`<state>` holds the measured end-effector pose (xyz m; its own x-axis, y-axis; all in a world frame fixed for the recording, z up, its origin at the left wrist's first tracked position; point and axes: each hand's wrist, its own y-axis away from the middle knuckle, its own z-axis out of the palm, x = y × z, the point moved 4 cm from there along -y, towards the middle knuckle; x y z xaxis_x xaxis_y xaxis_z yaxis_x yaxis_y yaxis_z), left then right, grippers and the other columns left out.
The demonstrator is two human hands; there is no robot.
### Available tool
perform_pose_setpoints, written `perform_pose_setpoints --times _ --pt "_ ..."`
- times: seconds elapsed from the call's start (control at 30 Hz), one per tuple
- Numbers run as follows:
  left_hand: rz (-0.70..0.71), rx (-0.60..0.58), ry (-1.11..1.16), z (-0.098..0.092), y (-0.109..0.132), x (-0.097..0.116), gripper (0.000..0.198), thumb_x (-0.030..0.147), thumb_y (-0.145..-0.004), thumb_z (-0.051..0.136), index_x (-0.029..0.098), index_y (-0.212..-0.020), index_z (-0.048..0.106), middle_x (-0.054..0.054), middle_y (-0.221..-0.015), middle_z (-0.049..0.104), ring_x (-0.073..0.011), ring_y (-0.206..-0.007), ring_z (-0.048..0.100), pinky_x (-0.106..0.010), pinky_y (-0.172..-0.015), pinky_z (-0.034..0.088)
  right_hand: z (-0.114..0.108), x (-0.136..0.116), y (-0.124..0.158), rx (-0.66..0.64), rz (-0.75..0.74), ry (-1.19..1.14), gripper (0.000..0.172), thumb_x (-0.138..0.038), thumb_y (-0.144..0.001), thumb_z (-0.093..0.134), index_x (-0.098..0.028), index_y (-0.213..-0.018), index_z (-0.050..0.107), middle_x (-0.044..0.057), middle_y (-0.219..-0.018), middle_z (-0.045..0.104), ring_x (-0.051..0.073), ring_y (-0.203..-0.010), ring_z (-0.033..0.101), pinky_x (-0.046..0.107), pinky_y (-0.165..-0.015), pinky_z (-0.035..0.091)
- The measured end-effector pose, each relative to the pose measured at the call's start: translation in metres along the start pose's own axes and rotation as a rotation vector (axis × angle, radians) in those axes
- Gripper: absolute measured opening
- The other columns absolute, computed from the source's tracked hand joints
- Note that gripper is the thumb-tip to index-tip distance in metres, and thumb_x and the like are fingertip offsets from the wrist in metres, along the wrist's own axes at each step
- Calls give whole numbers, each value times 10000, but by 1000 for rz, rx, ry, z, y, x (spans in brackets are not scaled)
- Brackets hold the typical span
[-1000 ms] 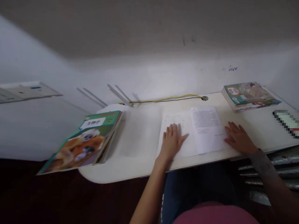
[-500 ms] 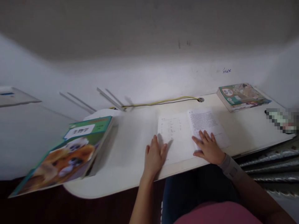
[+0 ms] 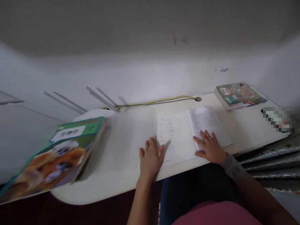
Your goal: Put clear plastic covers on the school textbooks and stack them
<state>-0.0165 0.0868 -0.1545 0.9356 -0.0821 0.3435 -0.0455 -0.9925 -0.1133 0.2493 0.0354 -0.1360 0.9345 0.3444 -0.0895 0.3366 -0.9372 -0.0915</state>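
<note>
An open book point(image 3: 180, 137) with white printed pages lies near the desk's front edge. Its left page carries sparse columns of print, and its right page is dense text at the top. My left hand point(image 3: 150, 157) rests at the lower left edge of the left page, fingers spread. Across the lower part of the right page lies my right hand point(image 3: 209, 147), palm down, its fingers apart. A grey band circles the right wrist. Neither hand grips anything.
On the left, a stack of textbooks point(image 3: 63, 150) juts past the desk's point(image 3: 117, 178) rounded end. Another book stack point(image 3: 239, 95) stands at the back right, with a pixelated phone-like object point(image 3: 277, 119) nearer. Yellow and black cables point(image 3: 154, 102) run along the wall.
My left hand has slid a little left, toward the outer edge of the left page. My right hand stays on the right page. The whole view has shifted slightly.
</note>
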Motion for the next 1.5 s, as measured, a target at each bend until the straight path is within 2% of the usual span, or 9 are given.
perform_pose_setpoints --times 0.37,0.53,0.63,0.7,0.77,0.87,1.03,1.3,1.5 --pt "34 -1 -71 -8 2 9 713 533 -906 219 21 -1398 292 -252 -1397 395 -371 -1347 270 -627 -1043 225 -3 -1 7 22 18 -2 680 -584 -851 451 -245 -1427 322 205 -1477 278 402 -1352 228 629 -1013 231" --pt "209 213 -93 -28 6 48 680 526 -916 244 5 -1320 409 -273 -1428 329 -345 -1392 128 -566 -1086 216 -5 -4 6 15 14 17 665 -572 -858 445 -226 -1416 345 223 -1469 284 413 -1344 242 639 -997 254" --pt "399 162 30 -21 6 78 579 427 -939 275 29 -1346 381 -248 -1443 320 -302 -1398 139 -503 -1069 315 -7 -9 3 31 16 15 629 -536 -876 439 -211 -1409 356 209 -1486 253 388 -1354 235 628 -1005 252" --pt "418 105 43 -11 4 85 592 432 -932 308 38 -1371 344 -251 -1445 313 -315 -1388 173 -518 -1053 331 -8 -14 -1 54 3 7 599 -512 -888 431 -213 -1403 363 191 -1499 233 372 -1363 220 617 -1022 236" --pt "327 63 4 -1 1 78 659 493 -912 332 44 -1393 309 -261 -1445 302 -358 -1373 197 -571 -1039 310 -7 -19 -5 62 -9 -4 596 -519 -890 422 -216 -1401 367 182 -1502 230 371 -1368 207 612 -1031 226" --pt "193 19 -22 7 -2 54 762 577 -880 332 27 -1405 276 -285 -1435 300 -402 -1358 204 -616 -1025 280 -1 -20 -11 34 0 -17 633 -559 -885 395 -201 -1405 361 184 -1501 230 379 -1365 209 610 -1028 236" --pt "212 35 159 6 -1 25 705 522 -903 321 69 -1434 223 -236 -1457 301 -321 -1366 244 -531 -1072 287 5 -16 -12 26 14 -36 666 -582 -884 371 -194 -1423 327 181 -1509 201 378 -1370 191 596 -1043 224" --pt "151 48 240 0 1 24 647 447 -912 335 106 -1447 210 -201 -1470 296 -296 -1355 285 -513 -1071 306 9 -11 -10 49 21 -26 694 -592 -883 356 -156 -1422 327 174 -1502 225 371 -1371 196 584 -1061 200" --pt "154 40 235 1 1 23 670 485 -903 325 88 -1434 234 -214 -1463 305 -299 -1358 278 -520 -1079 288 6 -10 -10 24 39 -14 703 -595 -884 350 -138 -1417 333 174 -1506 214 374 -1368 201 583 -1058 210"
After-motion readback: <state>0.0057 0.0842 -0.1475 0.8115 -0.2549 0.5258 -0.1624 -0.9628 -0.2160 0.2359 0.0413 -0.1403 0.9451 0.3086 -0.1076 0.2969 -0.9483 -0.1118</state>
